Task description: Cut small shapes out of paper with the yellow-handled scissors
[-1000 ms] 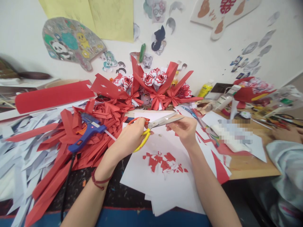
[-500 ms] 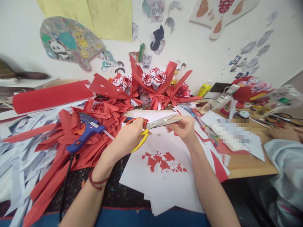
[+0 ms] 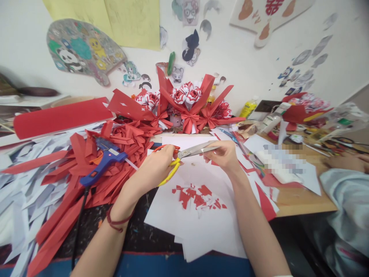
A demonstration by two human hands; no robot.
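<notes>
My left hand [image 3: 160, 164] is closed round the handles of a pair of scissors [image 3: 194, 150], one loop red and the other yellow. The slightly parted blades point right and reach the fingers of my right hand [image 3: 224, 154]. Those fingers are pinched together by the blade tips; what they hold is hidden. Below both hands lie stacked white paper sheets [image 3: 170, 215], with red and white paper scraps [image 3: 198, 197] scattered on top.
Left of the sheets, a blue glue gun [image 3: 100, 165] rests on folded red paper strips [image 3: 129, 144], beside a heap of white strips [image 3: 31, 184]. Red-and-white paper bouquets [image 3: 188, 100] stand along the wall. Another person's sleeve [image 3: 346, 196] is at right.
Both hands and the scissors keep nearly the same pose. The whole view has shifted very slightly.
</notes>
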